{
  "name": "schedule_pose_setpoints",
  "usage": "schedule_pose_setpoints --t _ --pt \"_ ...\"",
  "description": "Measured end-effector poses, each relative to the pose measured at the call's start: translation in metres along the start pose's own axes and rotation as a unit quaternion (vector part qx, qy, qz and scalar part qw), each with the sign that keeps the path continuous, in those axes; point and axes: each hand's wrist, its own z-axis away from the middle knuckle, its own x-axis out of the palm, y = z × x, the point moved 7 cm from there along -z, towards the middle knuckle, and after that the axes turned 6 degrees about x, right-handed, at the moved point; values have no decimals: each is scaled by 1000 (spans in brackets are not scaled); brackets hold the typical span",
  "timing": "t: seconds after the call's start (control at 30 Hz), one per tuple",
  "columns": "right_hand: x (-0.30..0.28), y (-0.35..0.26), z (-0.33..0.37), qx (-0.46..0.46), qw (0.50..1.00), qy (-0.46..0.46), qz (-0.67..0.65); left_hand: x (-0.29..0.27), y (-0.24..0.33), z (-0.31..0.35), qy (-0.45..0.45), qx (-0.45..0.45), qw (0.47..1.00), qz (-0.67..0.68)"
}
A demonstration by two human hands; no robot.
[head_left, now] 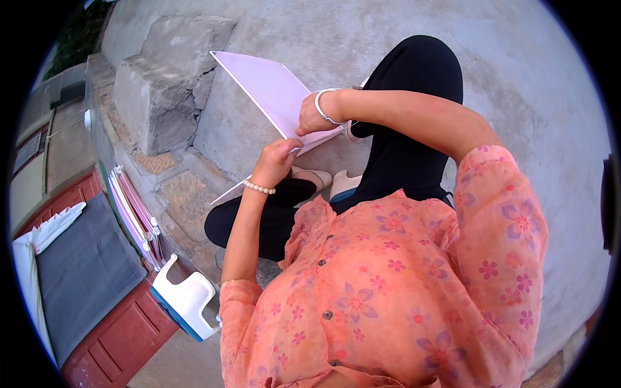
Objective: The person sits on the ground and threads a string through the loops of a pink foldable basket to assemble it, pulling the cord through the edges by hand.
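Head view: pale pink, white-edged panel (275,94) tilts right of the grey concrete block (155,107). Left hand (275,158), below-right of the block, pinches its near edge. Right hand (315,116), farther right, curls over it; cannot tell whether it grips. Judgement: steady the edge left-handed, press evenly right-handed, avoid creasing.

Pale pink-lilac panel (275,90), thin, flat, white-edged. You have it slantwise: broad face stretches forward and left from your grip to a corner; narrower portion right of your grip, partly hidden.
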Motion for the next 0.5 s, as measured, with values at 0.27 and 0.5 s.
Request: schedule_pose_setpoints --t 0.27,0.5 --pt "0 -1 0 7 1000 -1 -9 0 -1 1 4 9 1000 1" --pt "0 1 -1 9 1000 1 -6 -1 0 0 7 11 1000 3"
